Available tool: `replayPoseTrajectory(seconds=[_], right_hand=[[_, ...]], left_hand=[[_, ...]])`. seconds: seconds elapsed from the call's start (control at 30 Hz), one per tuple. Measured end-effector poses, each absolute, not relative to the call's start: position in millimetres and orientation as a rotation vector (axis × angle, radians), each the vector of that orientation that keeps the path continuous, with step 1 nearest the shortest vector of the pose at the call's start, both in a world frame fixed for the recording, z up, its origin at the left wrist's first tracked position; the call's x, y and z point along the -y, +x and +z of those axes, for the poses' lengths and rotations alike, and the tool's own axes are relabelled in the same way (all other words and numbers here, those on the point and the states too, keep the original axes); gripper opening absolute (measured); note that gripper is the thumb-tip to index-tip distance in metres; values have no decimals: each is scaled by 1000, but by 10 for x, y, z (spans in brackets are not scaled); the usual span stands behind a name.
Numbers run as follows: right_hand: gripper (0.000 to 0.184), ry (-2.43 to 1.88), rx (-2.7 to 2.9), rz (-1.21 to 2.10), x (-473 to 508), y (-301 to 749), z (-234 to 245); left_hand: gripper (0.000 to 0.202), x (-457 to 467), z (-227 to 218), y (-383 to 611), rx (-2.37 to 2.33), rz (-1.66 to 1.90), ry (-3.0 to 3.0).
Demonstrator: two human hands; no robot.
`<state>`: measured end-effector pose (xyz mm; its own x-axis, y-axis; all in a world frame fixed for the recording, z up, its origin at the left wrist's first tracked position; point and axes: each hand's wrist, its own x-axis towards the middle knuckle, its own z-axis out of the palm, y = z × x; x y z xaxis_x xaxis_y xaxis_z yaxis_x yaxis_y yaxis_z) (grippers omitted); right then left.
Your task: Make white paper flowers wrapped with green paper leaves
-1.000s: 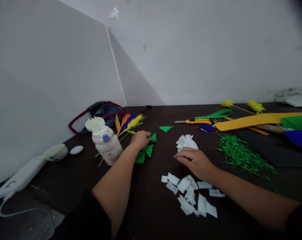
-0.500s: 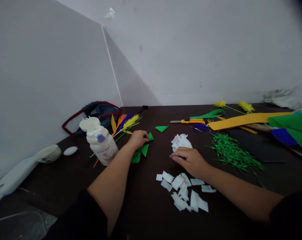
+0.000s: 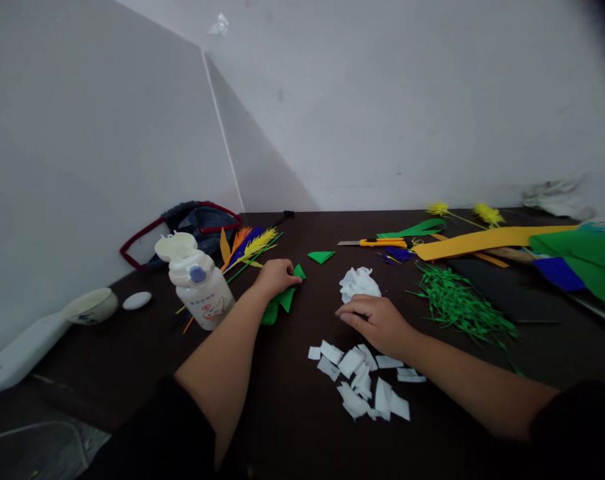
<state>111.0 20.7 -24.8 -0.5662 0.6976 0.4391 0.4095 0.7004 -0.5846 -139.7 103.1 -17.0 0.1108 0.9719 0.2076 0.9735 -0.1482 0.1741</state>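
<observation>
1. From the head view, the whole scene sits a touch further left than half a second ago, as if the wearer's head has turned slightly. The left hand has come further over the green pieces, its thumb now reaching across the uppermost one. The right hand has barely moved.

2. To my eye, that puts the handling with the left hand for now, while the right simply waits.

3. The left fingers are bent together at that top piece; the room is dim and the hand blocks my sight, so I can't tell whether they grip it. The right fingers are loosely curled, thumb apart, with nothing seen between them, just beside the crumpled white paper.

4. The green pieces lie on the dark tabletop, right of the white bottle, partly under the left hand. They look flat, bright and sharp-cornered, and they overlap. A similar green triangle lies apart, further back. White scraps lie nearer the wearer.
</observation>
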Motion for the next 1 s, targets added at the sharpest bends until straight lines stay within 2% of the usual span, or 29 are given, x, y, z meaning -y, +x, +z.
replayPoseTrajectory(seconds=[0.23, 0.57, 0.7, 0.87, 0.93, 1.0], right_hand=[[19, -848, 2253, 554, -204, 1107, -236], [18, -891, 2212, 596, -222, 1102, -256], [20, -989, 2132, 616, -211, 1093, -251], [34, -942, 2200, 592, -281, 919, -168], [30, -930, 2145, 576, -317, 801, -118], [18, -921, 2028, 590, -338, 699, -71]], left_hand=[[12, -992, -144, -1345, 2051, -435, -2295], [8, -977, -117, -1317, 2112, -537, -2246], [8, -935, -5, -1385, 2144, -678, -2227], [5, -828, 129, -1403, 2170, -923, -2232], [5, -770, 173, -1374, 2159, -1057, -2249], [6, -703, 215, -1322, 2128, -1190, -2285]])
